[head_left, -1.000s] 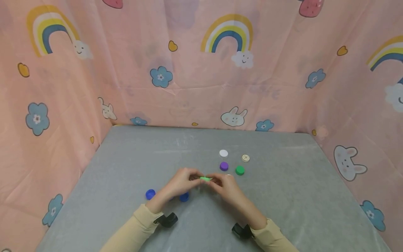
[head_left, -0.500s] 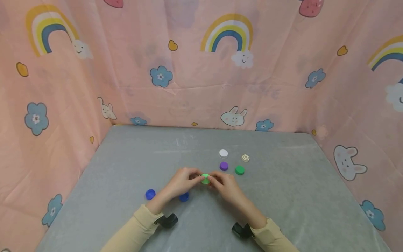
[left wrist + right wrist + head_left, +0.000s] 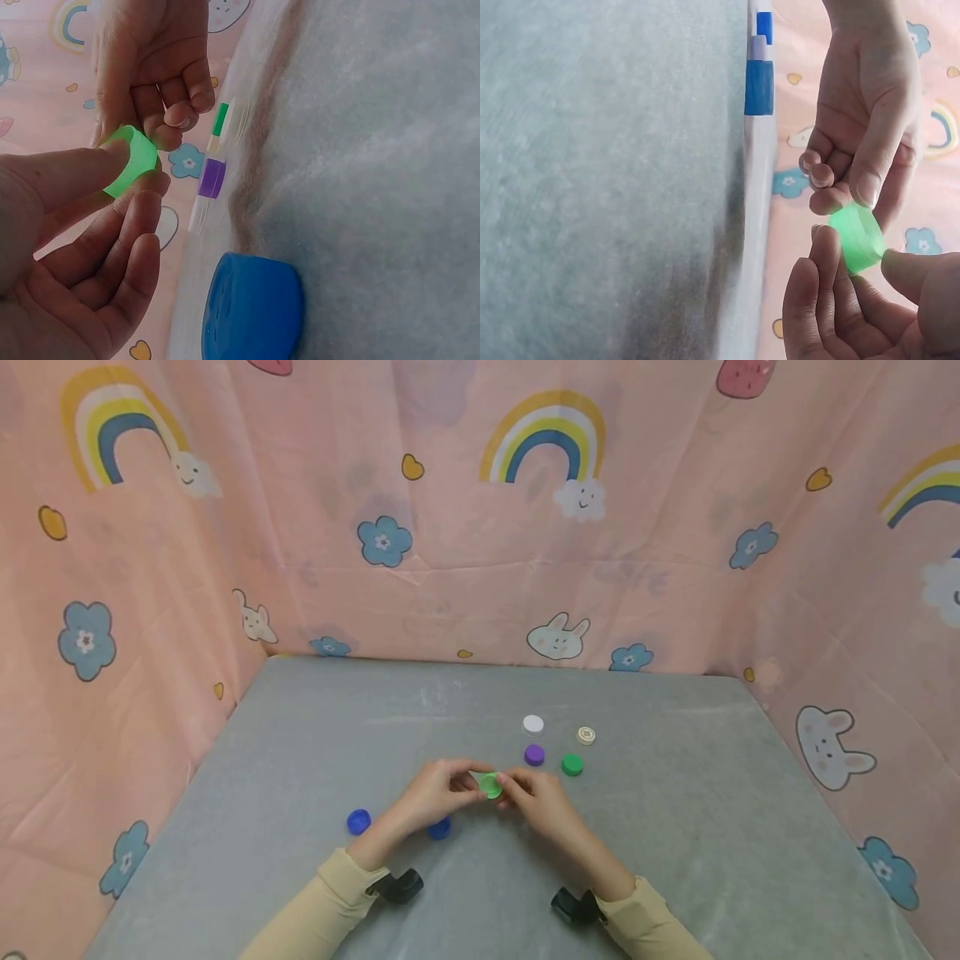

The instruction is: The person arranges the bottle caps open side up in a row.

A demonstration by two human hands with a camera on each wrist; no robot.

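Observation:
Above the middle of the table, a light green bottle cap [image 3: 491,786] is tilted with its hollow side toward the head camera. My left hand [image 3: 441,792] pinches its left side, and the left thumb [image 3: 82,171] lies against the cap in the left wrist view. From the other side my right hand [image 3: 542,803] pinches the same cap between thumb and fingers. Two blue caps lie near the left forearm: one [image 3: 358,822] to its left, another [image 3: 438,828] just right of it, below the left hand.
Beyond the right hand lie a purple cap [image 3: 534,755], a dark green cap [image 3: 572,765], a white cap [image 3: 533,724] and a cream patterned disc [image 3: 586,736]. A grey cloth covers the table [image 3: 697,827]. Pink printed curtain [image 3: 465,585] surrounds its back and sides.
The light green cap has turned between my fingers, from edge-on to showing its hollow face. Both hands stay nearly in place, with small finger shifts. The other caps have not moved.

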